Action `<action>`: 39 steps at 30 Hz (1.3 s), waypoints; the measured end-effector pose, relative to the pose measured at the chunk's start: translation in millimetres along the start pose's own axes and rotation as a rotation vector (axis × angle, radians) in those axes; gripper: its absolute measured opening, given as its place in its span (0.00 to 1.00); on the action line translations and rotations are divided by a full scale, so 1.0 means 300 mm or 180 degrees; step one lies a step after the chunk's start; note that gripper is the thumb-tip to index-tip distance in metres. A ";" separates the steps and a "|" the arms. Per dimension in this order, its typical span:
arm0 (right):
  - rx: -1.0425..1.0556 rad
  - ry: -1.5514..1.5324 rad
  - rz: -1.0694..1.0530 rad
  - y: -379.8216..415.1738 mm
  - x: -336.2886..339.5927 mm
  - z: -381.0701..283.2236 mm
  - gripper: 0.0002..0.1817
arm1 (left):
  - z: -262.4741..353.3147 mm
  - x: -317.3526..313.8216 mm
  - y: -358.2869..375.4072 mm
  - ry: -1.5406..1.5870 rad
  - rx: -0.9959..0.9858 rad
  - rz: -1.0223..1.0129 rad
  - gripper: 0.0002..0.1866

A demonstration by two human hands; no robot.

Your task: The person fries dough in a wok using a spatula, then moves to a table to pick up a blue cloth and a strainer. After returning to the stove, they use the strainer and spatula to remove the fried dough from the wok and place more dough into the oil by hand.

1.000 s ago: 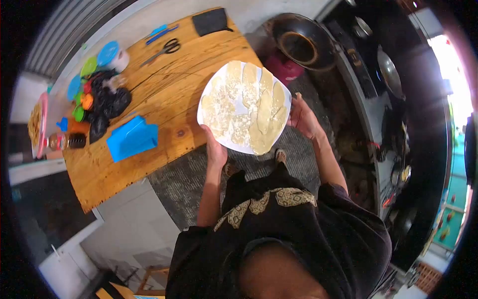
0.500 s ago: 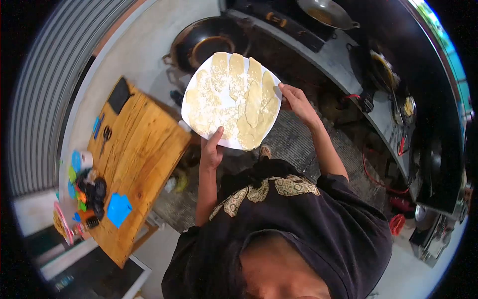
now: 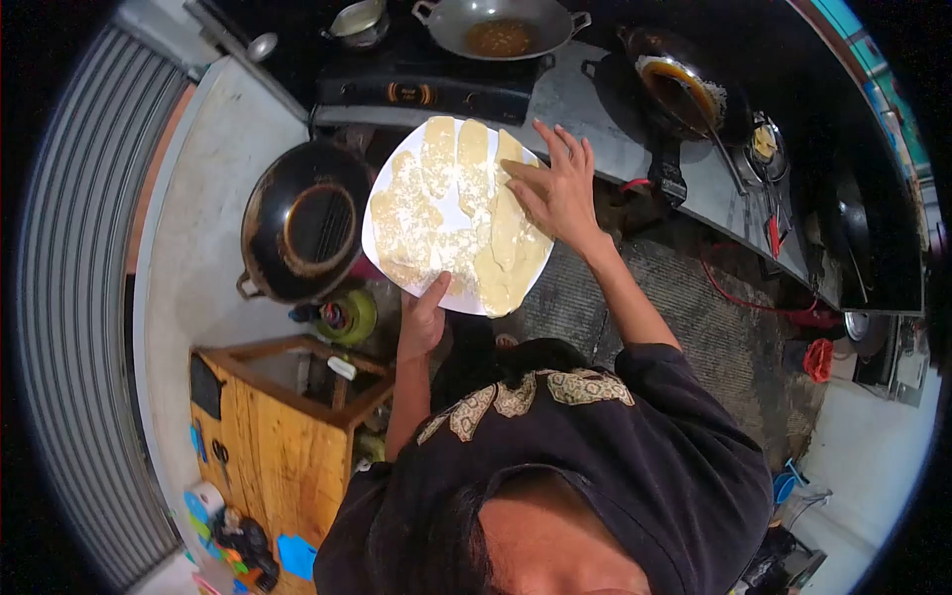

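Note:
My left hand (image 3: 424, 322) grips a white plate (image 3: 466, 300) at its near edge, the thumb lying over the rim. Flat, pale dough strips (image 3: 508, 233) cover the plate, dusted with white flour, and some overlap on the right side. Over the plate's right part is my right hand (image 3: 565, 193), fingers apart. Its thumb and index finger reach down at the upper end of a right-hand strip, with a gap between them, while the other fingers point up and away.
A gas stove (image 3: 426, 94) stands ahead, bearing a wok with brown liquid (image 3: 506, 38). A dark wok with oil (image 3: 684, 89) sits on the counter (image 3: 605, 119) to the right. On the left are a large empty wok (image 3: 307, 223), a green gas cylinder (image 3: 349, 317) and a wooden table (image 3: 288, 436).
My right hand has let go of the plate's right rim and moved in over the dough strips. The view has turned towards the stove, and the wooden table has shifted down and left.

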State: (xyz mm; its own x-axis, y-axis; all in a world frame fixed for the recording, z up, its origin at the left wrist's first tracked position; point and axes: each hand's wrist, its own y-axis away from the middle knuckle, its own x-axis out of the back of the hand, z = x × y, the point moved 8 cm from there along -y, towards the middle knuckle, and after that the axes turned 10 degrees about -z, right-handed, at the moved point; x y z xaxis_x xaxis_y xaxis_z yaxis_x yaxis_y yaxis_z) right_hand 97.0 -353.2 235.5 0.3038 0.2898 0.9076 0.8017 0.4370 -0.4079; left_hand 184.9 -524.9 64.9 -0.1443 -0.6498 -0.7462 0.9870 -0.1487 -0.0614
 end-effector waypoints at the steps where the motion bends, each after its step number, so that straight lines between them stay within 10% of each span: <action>1: 0.0019 0.0068 0.0063 0.012 0.008 -0.015 0.12 | 0.029 -0.011 0.007 -0.0197 -0.0171 -0.0179 0.27; 15: -0.0086 -0.0985 0.0394 0.135 0.093 -0.090 0.07 | 0.157 -0.119 0.168 -0.0451 -0.0250 -0.0185 0.29; 27: 0.1311 -0.1599 0.0290 0.149 0.325 -0.253 0.05 | 0.137 -0.234 0.254 -0.0322 -0.0549 0.0371 0.33; 39: 0.0666 -0.1471 0.0629 -0.049 0.505 -0.078 0.09 | 0.104 -0.184 0.370 0.0103 -0.1051 0.0752 0.33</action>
State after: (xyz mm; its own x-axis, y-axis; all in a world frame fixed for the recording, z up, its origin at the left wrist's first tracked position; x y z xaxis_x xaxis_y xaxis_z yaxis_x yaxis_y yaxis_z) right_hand 143.4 -335.6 381.4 0.1428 0.7071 0.6925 0.6183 0.4826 -0.6203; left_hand 300.2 -528.6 120.0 0.0862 -0.6128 -0.7855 0.9632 0.2527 -0.0915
